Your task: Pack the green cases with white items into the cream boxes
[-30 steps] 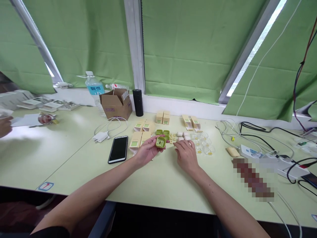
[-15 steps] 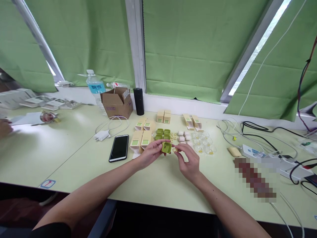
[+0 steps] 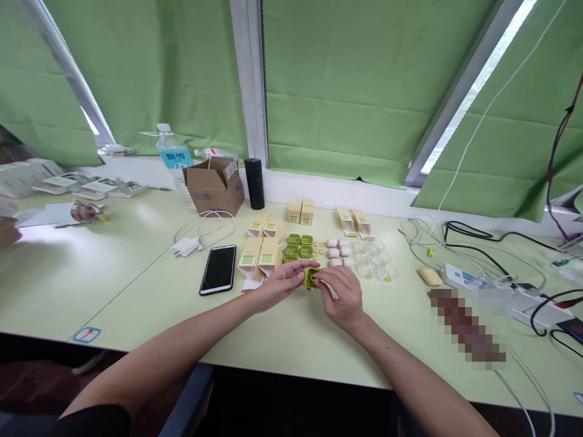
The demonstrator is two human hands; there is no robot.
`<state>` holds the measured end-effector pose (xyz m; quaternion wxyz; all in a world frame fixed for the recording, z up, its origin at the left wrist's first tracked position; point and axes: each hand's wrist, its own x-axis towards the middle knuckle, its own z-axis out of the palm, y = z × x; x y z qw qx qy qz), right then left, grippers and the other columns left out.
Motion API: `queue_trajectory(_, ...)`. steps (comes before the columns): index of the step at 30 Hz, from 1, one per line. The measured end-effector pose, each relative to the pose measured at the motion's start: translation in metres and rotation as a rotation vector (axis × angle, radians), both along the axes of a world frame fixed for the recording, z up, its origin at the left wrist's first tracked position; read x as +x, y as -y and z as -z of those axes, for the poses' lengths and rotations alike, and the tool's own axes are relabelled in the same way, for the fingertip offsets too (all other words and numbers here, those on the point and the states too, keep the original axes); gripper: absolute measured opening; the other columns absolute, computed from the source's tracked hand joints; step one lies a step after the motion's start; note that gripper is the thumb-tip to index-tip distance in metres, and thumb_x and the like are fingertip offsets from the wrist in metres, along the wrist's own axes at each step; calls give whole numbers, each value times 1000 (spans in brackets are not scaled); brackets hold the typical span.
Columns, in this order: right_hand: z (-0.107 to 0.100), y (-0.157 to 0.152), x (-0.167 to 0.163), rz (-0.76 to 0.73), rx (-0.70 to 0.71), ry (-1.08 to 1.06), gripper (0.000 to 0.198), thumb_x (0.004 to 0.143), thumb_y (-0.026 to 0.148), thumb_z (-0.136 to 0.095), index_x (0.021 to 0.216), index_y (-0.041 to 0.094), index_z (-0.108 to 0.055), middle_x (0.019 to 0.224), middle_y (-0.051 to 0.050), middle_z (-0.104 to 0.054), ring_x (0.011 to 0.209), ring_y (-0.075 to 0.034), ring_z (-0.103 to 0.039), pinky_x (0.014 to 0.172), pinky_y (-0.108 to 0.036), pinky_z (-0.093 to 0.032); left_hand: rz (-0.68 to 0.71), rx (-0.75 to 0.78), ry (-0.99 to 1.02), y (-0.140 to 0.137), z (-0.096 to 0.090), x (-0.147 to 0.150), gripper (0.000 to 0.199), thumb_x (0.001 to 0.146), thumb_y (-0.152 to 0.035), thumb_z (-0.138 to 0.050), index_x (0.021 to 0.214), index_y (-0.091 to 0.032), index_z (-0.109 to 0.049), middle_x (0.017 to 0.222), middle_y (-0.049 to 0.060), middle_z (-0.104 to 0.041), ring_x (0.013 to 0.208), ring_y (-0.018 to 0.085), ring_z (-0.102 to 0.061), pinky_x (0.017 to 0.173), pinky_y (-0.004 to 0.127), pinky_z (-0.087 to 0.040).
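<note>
Phone (image 3: 218,270) left of cartons (image 3: 269,254), cups (image 3: 306,250) between cartons and cylinders (image 3: 333,252), cardboard box (image 3: 214,189) behind phone

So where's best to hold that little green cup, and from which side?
Likely by the outer walls of the little green cup, from the left, as the left grip holds it: the open mouth faces the camera, leaving the right grip room to work there from the right.

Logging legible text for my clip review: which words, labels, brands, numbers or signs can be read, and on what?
"飘雪": blue label on upright bottle
Purple print on cardboard carton: too blurred
Red print on lying bottle: too blurred
Any print on cream boxes: too small
Red mark on table sticker: unclear
Green container in left hand: none visible
</note>
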<state>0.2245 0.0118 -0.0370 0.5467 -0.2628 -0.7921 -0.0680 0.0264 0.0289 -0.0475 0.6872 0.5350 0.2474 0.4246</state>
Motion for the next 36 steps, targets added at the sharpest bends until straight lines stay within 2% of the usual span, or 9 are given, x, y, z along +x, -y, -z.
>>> queue_trajectory(5,-1,-2,0,35,34,31,21,92,5,-60,101,21,-70,87,-6,-77,72,-20,-65,64,-34,-45,13,-8,11,2,-3,2,50,87,-46,-80,129,-21,-71,113,8,-70,101,17,-61,89,27,-44)
queue_trajectory(12,1,-2,0,51,55,73,19,93,6,-60,98,20,-71,85,-6,-78,69,-18,-62,62,-33,-39,13,4,35,3,-3,4,47,88,-43,-79,128,-20,-72,107,8,-72,98,17,-63,90,27,-45)
queue_trajectory(29,7,-4,0,92,39,103,24,94,7,-58,98,24,-75,84,-2,-79,65,-16,-62,61,-34,-38,-41,110,-78,2,-3,6,54,86,-50,-78,130,-19,-70,115,12,-74,104,22,-68,97,35,-50)
queue_trajectory(33,3,-3,1,87,40,98,22,93,9,-61,106,23,-73,84,-4,-79,65,-17,-64,60,-35,-38,-53,116,-75,3,-5,6,56,87,-50,-77,132,-18,-67,115,13,-75,106,23,-69,97,36,-51)
queue_trajectory(36,0,-3,4,46,42,54,29,92,8,-61,116,23,-69,88,-6,-79,67,-19,-66,60,-35,-43,-115,134,-83,1,-7,5,56,88,-52,-75,132,-18,-66,116,14,-75,104,24,-70,94,36,-52)
